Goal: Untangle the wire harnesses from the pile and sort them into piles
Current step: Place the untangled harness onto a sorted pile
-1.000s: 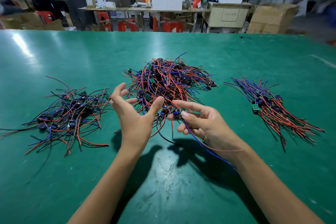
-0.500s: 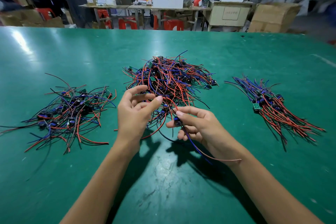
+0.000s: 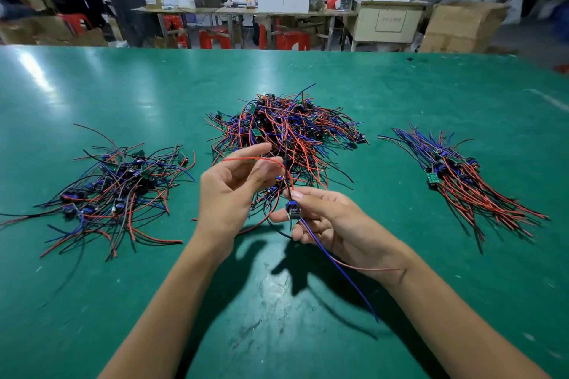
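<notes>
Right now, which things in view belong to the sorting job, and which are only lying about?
Job: harness held by right hand; its red wire at left hand; middle pile; left pile; right pile.

Lying about: cardboard boxes; red stools.

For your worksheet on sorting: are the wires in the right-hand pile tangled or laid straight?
Laid roughly straight: in the right-hand pile the strands run nearly parallel, fanning toward the near right, unlike the knotted middle pile.
</notes>
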`<state>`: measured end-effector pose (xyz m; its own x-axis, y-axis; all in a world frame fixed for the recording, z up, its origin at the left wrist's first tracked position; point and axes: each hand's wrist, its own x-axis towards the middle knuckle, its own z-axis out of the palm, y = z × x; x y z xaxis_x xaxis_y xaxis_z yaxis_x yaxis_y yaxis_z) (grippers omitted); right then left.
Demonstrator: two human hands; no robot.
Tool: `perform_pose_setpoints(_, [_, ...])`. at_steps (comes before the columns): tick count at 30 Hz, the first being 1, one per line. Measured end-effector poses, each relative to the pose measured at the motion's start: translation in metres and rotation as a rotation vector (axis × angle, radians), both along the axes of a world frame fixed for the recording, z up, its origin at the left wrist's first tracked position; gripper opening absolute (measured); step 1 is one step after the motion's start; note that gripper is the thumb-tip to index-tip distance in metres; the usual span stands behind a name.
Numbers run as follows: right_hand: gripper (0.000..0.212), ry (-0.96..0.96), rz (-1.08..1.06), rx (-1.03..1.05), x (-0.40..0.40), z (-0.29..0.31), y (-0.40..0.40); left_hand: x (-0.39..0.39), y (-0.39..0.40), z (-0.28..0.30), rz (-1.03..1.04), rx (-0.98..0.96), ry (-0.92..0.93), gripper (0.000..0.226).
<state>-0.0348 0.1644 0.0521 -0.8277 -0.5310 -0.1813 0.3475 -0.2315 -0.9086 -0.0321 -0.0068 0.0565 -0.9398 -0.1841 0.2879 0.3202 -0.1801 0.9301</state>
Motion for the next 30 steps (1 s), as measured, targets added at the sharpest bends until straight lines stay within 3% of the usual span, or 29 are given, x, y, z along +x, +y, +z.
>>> perform_pose_setpoints(4, [0.027,-0.001,0.049,0.017,0.0036,0.0025,-0.0012,0.0019,-0.0004,0.0000,-0.045,-0.040,-0.016,0.018])
perform_pose_setpoints(11, [0.023,-0.055,0.017,-0.031,0.0071,0.0058,-0.0016,0.0015,-0.0033,0.0033,-0.165,0.033,-0.083,0.027])
perform_pose_setpoints(24, [0.021,-0.062,0.144,0.050,0.0090,0.0026,-0.0026,0.0035,0.0007,0.0014,-0.070,-0.026,-0.119,0.017])
perform_pose_setpoints(30, [0.019,-0.094,0.155,0.040,0.0077,0.0009,-0.0034,0.0020,-0.0052,0.0009,-0.071,0.000,-0.178,0.024])
